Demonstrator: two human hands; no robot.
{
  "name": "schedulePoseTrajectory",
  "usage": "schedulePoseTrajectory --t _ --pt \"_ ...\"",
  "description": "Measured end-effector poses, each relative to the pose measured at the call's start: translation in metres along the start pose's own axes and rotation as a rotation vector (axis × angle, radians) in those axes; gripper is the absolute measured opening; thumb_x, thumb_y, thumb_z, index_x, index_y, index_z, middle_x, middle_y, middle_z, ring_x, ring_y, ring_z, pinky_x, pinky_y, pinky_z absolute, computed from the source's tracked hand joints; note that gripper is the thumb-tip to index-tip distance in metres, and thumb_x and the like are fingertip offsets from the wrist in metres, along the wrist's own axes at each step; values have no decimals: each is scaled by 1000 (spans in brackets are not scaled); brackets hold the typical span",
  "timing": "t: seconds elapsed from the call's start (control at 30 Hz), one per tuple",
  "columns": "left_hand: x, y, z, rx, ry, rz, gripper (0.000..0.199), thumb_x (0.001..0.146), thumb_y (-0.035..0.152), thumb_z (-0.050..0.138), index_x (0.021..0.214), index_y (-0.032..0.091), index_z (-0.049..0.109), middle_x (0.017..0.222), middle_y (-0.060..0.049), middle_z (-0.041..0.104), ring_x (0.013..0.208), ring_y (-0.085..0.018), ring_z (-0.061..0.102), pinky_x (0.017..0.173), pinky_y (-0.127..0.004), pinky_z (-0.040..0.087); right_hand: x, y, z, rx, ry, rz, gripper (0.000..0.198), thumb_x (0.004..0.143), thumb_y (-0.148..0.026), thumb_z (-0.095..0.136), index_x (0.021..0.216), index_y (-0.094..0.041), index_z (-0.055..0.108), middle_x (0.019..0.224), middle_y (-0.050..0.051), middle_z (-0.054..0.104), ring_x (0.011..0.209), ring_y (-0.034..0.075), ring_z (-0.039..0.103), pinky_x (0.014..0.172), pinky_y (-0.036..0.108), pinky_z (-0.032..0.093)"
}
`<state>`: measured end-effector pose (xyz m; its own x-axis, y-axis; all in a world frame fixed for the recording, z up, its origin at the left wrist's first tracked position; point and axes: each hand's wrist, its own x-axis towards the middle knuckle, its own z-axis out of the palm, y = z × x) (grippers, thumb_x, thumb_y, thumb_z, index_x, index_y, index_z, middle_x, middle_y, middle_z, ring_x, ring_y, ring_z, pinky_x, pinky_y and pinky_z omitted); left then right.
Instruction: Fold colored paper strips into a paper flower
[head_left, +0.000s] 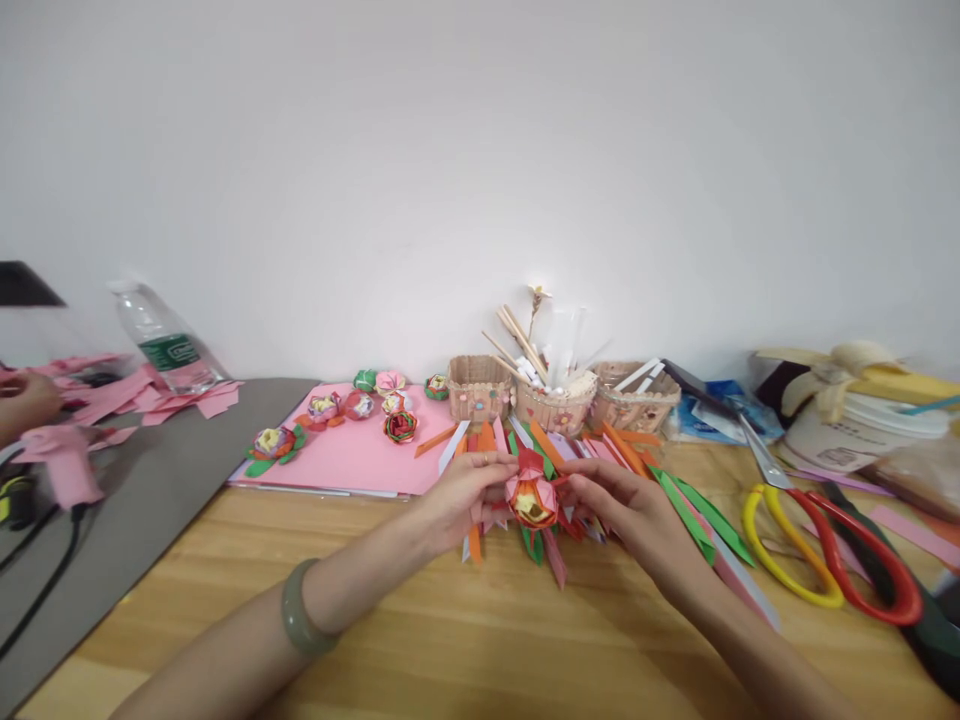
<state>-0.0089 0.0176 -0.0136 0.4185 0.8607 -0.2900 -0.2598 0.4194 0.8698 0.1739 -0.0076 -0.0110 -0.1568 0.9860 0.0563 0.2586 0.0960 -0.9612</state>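
Between my two hands is a paper flower [531, 500] with a yellow centre, orange and pink petals and red points on its outside. My left hand [466, 500] pinches its left side. On the other side, my right hand [622, 505] has thumb and fingers closed on a red point of the flower. Folded paper strips [551, 560] in green, orange, pink and white lie heaped on the table just behind and under it. More green strips [701, 515] spread out past my right hand.
Finished paper flowers [360, 405] rest on pink sheets [337, 460] at left. Woven baskets [480, 385] with sticks stand against the wall. Scissors [795, 545] lie at right, near a white tub [862, 430]. Far left are another person's hand [26, 400], a pink glue gun [64, 460] and a bottle [169, 345].
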Motion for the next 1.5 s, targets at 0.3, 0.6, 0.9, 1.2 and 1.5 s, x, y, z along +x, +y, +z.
schedulePoseTrajectory --t 0.3,0.6,0.9,1.2,1.5 --pt "-4 1 0 117 -73 71 20 64 17 62 83 14 67 71 -2 64 61 -10 57 56 -19 44 -1 0 0 -145 71 -42 24 74 -40 59 81 -19 69 73 2 69 66 18 60 59 26 46" --pt "-3 -1 1 206 -20 42 27 63 34 68 72 9 69 69 -7 68 60 -14 60 62 -26 48 -1 2 2 -159 -2 -67 27 76 -38 56 87 -19 71 70 3 68 58 16 57 53 24 44" --pt "-2 0 0 264 -69 -9 39 71 45 58 86 10 68 79 -11 69 67 -13 60 53 -19 40 -3 2 6 -106 -200 -61 29 81 -37 53 100 -18 63 82 3 65 63 13 56 56 24 44" --pt "-6 3 4 401 -47 19 16 63 27 66 64 12 70 53 1 60 50 -8 45 49 -21 30 -1 10 10 81 -145 -5 24 71 -37 65 76 -17 52 66 -2 56 57 10 53 51 21 43" --pt "-13 8 12 357 -185 -19 13 64 16 60 72 13 71 54 2 59 57 -11 51 64 -23 39 -3 6 10 126 -152 17 25 68 -37 68 72 -17 55 63 -3 57 56 10 56 52 22 47"
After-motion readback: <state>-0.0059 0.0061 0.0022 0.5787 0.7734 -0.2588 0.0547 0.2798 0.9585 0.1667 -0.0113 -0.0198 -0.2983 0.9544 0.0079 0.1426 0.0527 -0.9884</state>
